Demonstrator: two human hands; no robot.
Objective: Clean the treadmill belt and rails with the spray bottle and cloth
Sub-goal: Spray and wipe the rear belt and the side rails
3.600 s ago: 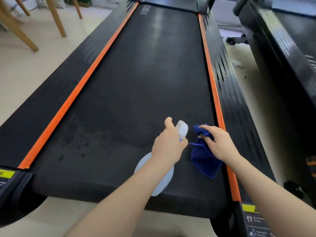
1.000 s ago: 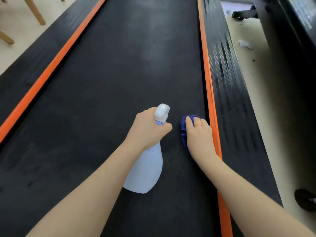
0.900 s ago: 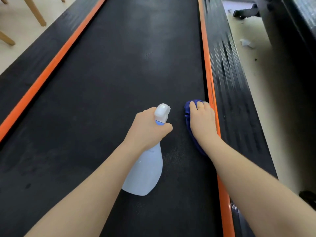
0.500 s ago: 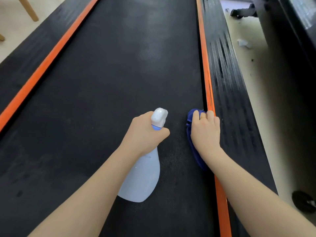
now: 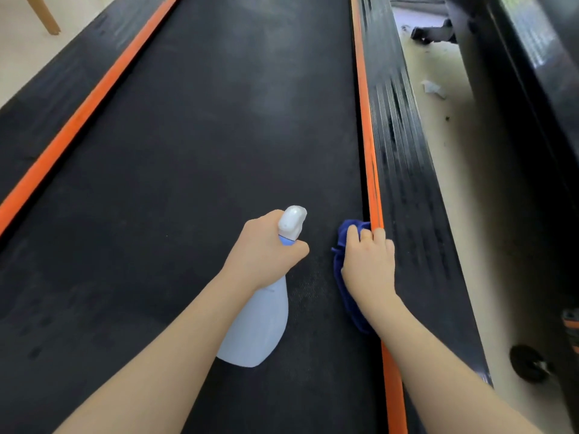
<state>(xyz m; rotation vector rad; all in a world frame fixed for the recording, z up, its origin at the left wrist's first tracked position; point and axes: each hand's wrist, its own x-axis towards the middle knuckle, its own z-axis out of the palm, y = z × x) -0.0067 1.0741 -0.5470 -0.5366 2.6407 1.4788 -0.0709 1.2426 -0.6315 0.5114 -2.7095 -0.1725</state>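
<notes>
1. The left hand (image 5: 266, 249) grips the neck of the spray bottle (image 5: 260, 324), fingers curled round it just below the white nozzle head, thumb wrapped across the near side.
2. The spray bottle is a pale, translucent one with a blue collar under the nozzle; its nozzle points away from the person and its wide base is towards the camera, over the treadmill belt (image 5: 203, 151). Whether the base touches the belt I cannot tell.
3. The right hand (image 5: 369, 267) lies palm down on the cloth (image 5: 341, 277), fingers bent over its far edge and pressing it down; the fingertips (image 5: 365, 234) reach the orange strip.
4. The cloth is dark blue and bunched. It sits at the right edge of the belt, against the right orange strip (image 5: 371, 170), and shows mostly to the left of and below the hand.
5. The belt is black and matt, with a faint lighter, speckled patch between the bottle and the cloth.
6. Outside the right orange strip runs the right rail (image 5: 404, 170), black and ribbed lengthwise.
7. On the far side a left orange strip (image 5: 81, 117) borders the belt, with the black left rail (image 5: 37, 111) beyond it.
8. To the right of the treadmill is a pale floor (image 5: 470, 183) with a small scrap of white litter (image 5: 434, 89) on it and a dark round object (image 5: 529, 363) near the lower right.
9. A second black machine (image 5: 532, 73) stands along the right edge of the view.
10. A wooden leg (image 5: 44, 14) stands on the floor at the top left.
</notes>
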